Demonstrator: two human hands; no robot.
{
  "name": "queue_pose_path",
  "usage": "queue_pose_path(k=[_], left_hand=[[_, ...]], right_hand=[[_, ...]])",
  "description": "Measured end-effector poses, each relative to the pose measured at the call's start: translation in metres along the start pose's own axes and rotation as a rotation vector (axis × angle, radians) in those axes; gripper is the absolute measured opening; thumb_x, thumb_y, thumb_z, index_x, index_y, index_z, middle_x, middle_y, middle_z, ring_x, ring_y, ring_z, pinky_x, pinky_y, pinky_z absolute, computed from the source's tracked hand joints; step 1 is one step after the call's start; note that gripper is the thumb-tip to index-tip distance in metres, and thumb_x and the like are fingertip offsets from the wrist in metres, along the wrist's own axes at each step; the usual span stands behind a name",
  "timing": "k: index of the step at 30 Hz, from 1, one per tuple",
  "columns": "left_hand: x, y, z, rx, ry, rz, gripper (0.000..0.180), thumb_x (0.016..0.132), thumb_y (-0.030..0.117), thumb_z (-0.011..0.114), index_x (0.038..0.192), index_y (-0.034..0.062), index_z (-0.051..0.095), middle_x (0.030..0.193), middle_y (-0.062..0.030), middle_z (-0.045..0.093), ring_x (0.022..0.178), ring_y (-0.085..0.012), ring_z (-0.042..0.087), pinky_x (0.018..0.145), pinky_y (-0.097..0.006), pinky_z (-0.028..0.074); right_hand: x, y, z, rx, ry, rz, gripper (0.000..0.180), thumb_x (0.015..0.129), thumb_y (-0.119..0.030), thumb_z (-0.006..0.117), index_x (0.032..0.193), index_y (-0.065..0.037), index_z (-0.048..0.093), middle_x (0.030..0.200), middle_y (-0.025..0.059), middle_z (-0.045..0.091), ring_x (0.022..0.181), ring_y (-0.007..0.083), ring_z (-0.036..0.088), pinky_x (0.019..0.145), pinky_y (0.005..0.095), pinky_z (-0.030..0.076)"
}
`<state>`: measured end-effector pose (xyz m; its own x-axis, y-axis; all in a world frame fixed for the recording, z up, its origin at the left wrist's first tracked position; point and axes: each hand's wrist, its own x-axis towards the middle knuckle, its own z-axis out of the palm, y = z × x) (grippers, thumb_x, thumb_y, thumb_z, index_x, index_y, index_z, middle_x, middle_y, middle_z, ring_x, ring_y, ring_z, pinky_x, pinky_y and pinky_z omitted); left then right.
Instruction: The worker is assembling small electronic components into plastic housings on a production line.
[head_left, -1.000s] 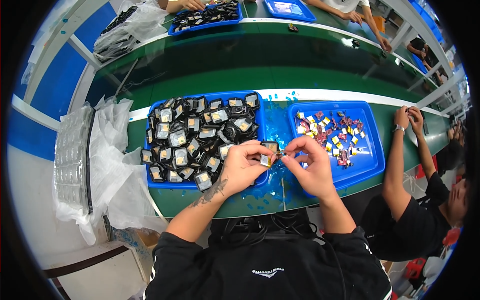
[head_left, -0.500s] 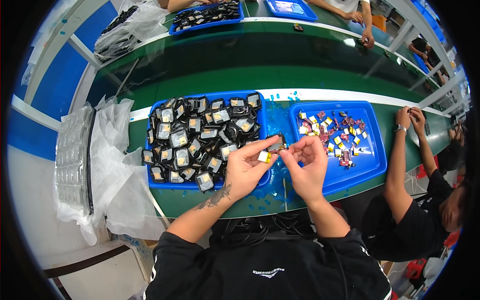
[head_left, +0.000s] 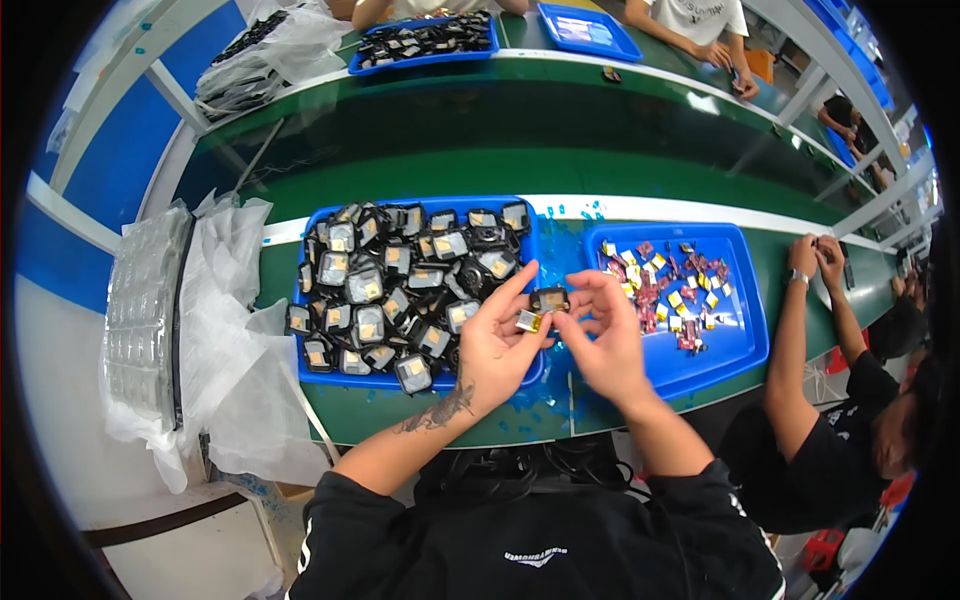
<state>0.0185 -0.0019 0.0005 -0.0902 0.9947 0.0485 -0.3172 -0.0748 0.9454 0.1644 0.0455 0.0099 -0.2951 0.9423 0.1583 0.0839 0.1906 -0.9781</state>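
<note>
My left hand [head_left: 495,345] is raised over the front right corner of a blue tray [head_left: 318,222] piled with several small black square parts with grey and gold faces. Its fingers hold a small silver and yellow piece [head_left: 530,321]. My right hand [head_left: 605,335] pinches a small black square part [head_left: 550,298] just above that piece, the two things almost touching. To the right lies a second blue tray [head_left: 742,335] with several small red, yellow and white bits.
A stack of clear plastic blister trays [head_left: 140,310] and crumpled plastic bags [head_left: 225,330] sit at the left end of the green bench. A person in black [head_left: 830,440] works at my right. More blue trays [head_left: 420,40] and other people's hands are across the bench.
My hands stay together over the gap between the trays. The left hand's fingers have spread and the small parts sit a little higher between both hands.
</note>
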Motion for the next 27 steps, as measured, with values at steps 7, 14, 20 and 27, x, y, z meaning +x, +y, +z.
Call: queue_pose_path(k=[7,14,20,27], left_hand=[[-0.002,0.010,-0.005,0.528,0.016,0.355,0.050,0.087,-0.003,0.060,0.135,0.0001,0.047,0.124,-0.0155,0.057,0.105,-0.0202,0.062,0.076,-0.027,0.053],[-0.002,0.006,-0.004,0.673,0.016,0.486,0.038,0.084,-0.005,0.064,0.121,-0.0017,0.059,0.115,-0.0166,0.059,0.095,-0.0205,0.063,0.069,-0.027,0.056],[-0.001,-0.001,-0.002,0.655,0.080,0.510,0.042,0.082,-0.008,0.062,0.123,-0.0043,0.055,0.122,-0.0174,0.055,0.101,-0.0228,0.061,0.073,-0.028,0.056],[0.009,0.000,-0.013,0.512,0.309,0.509,0.056,0.088,-0.001,0.058,0.140,0.0000,0.037,0.134,-0.0149,0.046,0.120,-0.0228,0.047,0.091,-0.033,0.046]], right_hand=[[0.195,0.044,-0.075,-0.444,0.059,0.130,0.047,0.069,-0.014,0.080,0.107,0.001,0.055,0.086,0.0129,0.067,0.079,0.0224,0.065,0.074,0.0333,0.050],[0.231,0.082,-0.090,-0.834,0.149,0.141,0.047,0.064,-0.023,0.085,0.100,-0.006,0.061,0.101,0.0165,0.065,0.098,0.0311,0.063,0.082,0.0394,0.051],[0.160,0.051,0.004,-0.782,-0.233,-0.247,0.031,0.081,-0.034,0.072,0.091,-0.005,0.071,0.083,0.0173,0.068,0.082,0.0343,0.067,0.074,0.0417,0.053],[0.136,0.015,0.017,-0.883,0.012,-0.448,0.014,0.075,-0.017,0.067,0.079,-0.004,0.064,0.080,0.0147,0.066,0.077,0.0351,0.066,0.067,0.0450,0.054]])
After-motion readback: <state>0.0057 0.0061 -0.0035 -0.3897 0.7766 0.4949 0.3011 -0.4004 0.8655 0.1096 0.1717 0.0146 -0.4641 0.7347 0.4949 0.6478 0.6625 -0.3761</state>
